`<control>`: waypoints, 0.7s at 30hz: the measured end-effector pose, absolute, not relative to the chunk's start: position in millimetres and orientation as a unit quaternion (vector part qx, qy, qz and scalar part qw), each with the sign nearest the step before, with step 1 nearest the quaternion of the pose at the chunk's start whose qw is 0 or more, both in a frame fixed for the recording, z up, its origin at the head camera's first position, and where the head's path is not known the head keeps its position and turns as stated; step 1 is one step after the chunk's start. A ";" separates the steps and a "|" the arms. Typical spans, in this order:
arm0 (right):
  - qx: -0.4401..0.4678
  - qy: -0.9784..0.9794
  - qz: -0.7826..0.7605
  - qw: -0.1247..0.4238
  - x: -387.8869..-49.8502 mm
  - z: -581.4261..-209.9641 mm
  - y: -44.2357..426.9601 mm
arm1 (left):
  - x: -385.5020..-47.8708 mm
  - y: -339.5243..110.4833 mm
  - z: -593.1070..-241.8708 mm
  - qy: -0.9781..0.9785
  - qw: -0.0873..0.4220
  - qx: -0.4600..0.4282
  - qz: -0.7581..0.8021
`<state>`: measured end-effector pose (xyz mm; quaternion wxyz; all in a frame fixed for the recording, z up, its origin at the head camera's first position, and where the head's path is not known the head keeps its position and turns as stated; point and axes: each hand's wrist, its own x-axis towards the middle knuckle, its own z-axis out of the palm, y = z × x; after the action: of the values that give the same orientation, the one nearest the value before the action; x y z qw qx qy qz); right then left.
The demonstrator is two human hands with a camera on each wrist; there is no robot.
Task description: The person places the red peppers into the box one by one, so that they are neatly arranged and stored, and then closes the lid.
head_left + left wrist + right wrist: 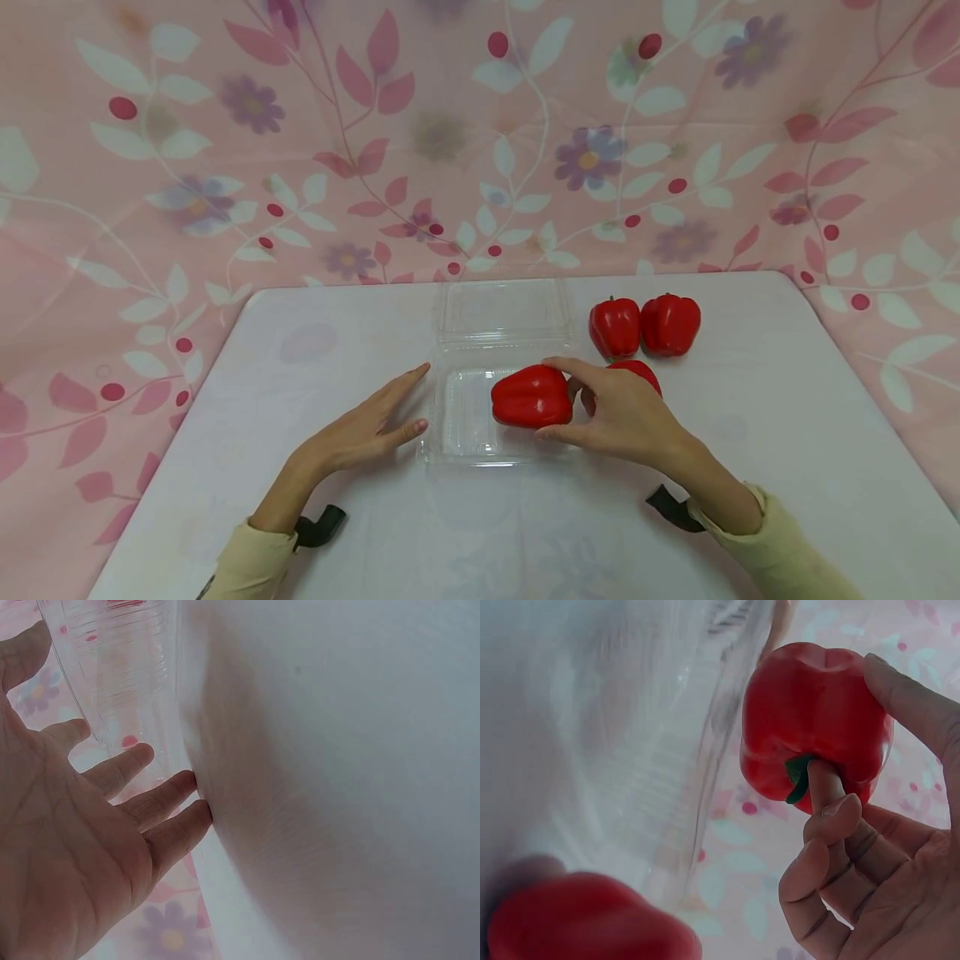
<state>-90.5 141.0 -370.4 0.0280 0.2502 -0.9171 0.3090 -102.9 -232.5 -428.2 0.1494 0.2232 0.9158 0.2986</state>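
My right hand (626, 412) grips a red bell pepper (531, 398) between thumb and fingers, over the base of a clear plastic clamshell box (461, 417). In the right wrist view, the held pepper (810, 705) turns its green stem (799, 778) toward the palm, and a finger presses beside that stem. The box lies open, its lid (502, 310) folded back flat. To the left of the box my left hand (363, 429) stays apart from the pepper, fingers extended. Whether its fingertips touch the box's edge I cannot tell.
Two red bell peppers, one (615, 327) beside the other (672, 325), stand at the back right of the white table (750, 400). Another pepper (637, 371) is partly hidden behind my right hand. A pink floral cloth (450, 150) hangs behind the table.
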 end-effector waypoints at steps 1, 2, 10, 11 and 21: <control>0.251 -0.917 0.310 0.027 -90.3 -371.5 139.2 | -102.8 -232.3 -427.9 0.916 0.149 0.223 0.298; 0.252 -0.916 0.312 0.026 -89.8 -372.1 137.4 | -102.7 -232.1 -427.6 0.917 0.149 0.222 0.296; 0.252 -0.913 0.321 0.008 -86.5 -376.3 122.2 | -102.1 -231.7 -426.9 0.918 0.150 0.219 0.294; 0.250 -0.914 0.320 0.006 -86.1 -376.9 120.3 | -102.1 -231.7 -426.8 0.918 0.149 0.220 0.295; 0.251 -0.917 0.311 0.003 -85.2 -384.6 105.9 | -102.9 -231.7 -427.2 0.918 0.152 0.218 0.295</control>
<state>-85.2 105.9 -384.6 0.0034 0.2511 -0.9166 0.3111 -102.9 -231.7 -427.2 0.1520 0.2184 0.9178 0.2947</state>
